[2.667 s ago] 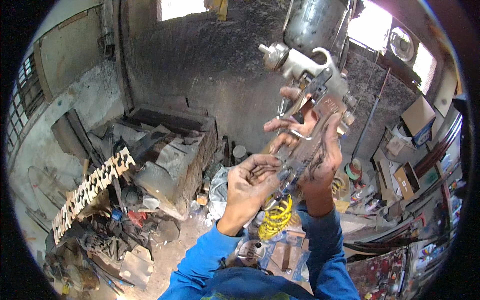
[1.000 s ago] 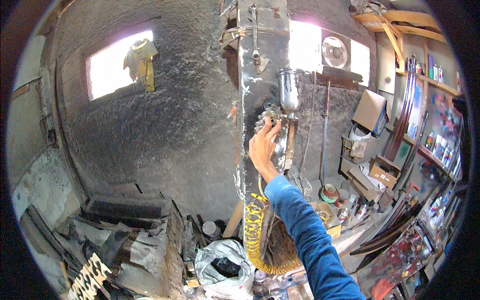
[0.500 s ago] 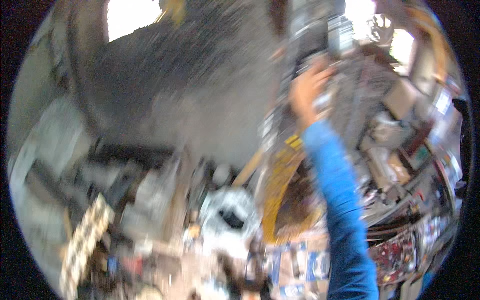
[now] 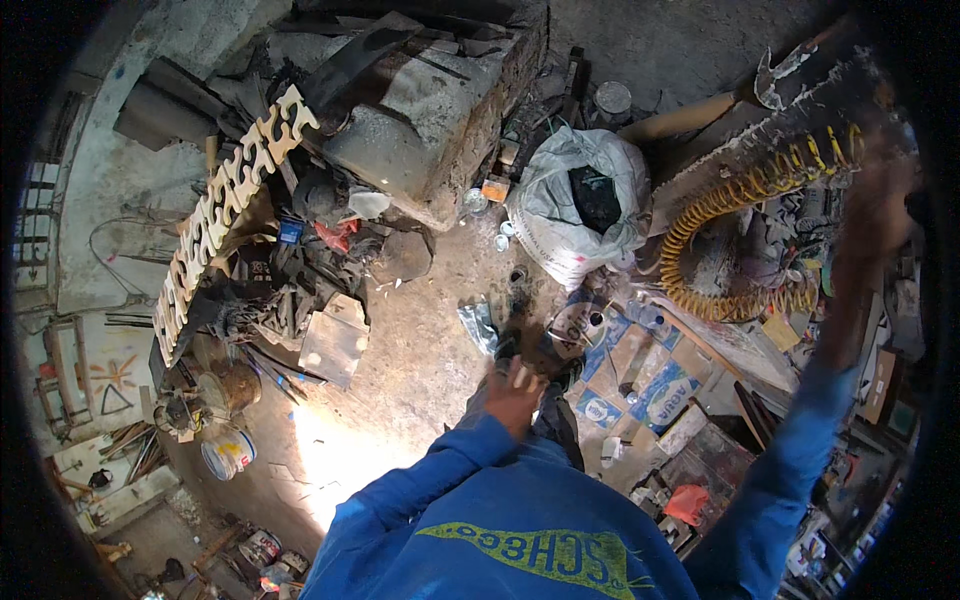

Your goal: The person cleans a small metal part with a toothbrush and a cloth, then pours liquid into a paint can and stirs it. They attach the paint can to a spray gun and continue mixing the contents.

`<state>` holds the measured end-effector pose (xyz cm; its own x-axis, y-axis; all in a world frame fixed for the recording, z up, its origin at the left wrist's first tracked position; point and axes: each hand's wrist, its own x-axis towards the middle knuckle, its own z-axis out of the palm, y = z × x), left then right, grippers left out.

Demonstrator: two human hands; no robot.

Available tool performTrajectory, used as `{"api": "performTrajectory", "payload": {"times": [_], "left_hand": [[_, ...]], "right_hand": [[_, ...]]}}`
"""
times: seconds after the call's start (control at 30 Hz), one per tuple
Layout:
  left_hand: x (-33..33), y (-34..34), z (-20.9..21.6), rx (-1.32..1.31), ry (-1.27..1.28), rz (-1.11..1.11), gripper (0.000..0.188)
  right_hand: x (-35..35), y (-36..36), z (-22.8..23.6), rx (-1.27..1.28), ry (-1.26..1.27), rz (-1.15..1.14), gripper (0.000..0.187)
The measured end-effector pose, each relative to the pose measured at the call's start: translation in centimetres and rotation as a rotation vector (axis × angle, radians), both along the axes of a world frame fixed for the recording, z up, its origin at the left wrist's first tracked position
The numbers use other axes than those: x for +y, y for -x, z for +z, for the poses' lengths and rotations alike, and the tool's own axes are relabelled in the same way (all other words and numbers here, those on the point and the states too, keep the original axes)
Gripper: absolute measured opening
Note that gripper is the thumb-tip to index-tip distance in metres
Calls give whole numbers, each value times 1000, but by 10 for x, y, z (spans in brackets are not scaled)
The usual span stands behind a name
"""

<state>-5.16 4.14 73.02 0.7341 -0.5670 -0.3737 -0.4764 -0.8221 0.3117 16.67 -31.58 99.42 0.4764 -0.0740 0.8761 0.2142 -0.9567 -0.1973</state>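
Observation:
In front of my body my left hand (image 4: pixel 513 398) hovers over or rests on my dark-clothed leg, fingers spread and holding nothing that shows. My right arm stretches far out to the right. Smeared by motion, my right hand (image 4: pixel 885 165) is beside the upper end of a yellow coiled hose (image 4: pixel 675 250); whether it holds anything cannot be made out. The hose curves over a dark, cluttered bench side. Left of it stands an open white woven sack (image 4: pixel 550 215) with dark material inside.
A grey block-like structure (image 4: pixel 420 150) stands at the upper left. Beside it leans a pale strip with cut-out shapes (image 4: pixel 220 205). Flattened cardboard (image 4: pixel 625 375) lies right of my feet, and a white bucket (image 4: pixel 228 452) stands at the left. Scrap lies around.
My view has swung down to my body and the floor. My left hand has come into view. My right arm, earlier reaching ahead, now extends to the far right.

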Motion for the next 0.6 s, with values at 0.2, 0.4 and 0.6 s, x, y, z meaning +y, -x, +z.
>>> {"api": "performTrajectory", "payload": {"times": [0.2, 0.4, 0.6], "left_hand": [[-93, 3, -3, 424, 180, -133, 36], [-134, 79, -122, 1120, -32, -497, 48], [-156, 58, -345, 892, -180, -300, 63]], "right_hand": [[156, 171, -280, 1946, -532, 494, 77], [116, 296, -349, 1594, -1017, 1228, 58], [-24, 318, -434, 1200, -1835, 611, 45]]}}
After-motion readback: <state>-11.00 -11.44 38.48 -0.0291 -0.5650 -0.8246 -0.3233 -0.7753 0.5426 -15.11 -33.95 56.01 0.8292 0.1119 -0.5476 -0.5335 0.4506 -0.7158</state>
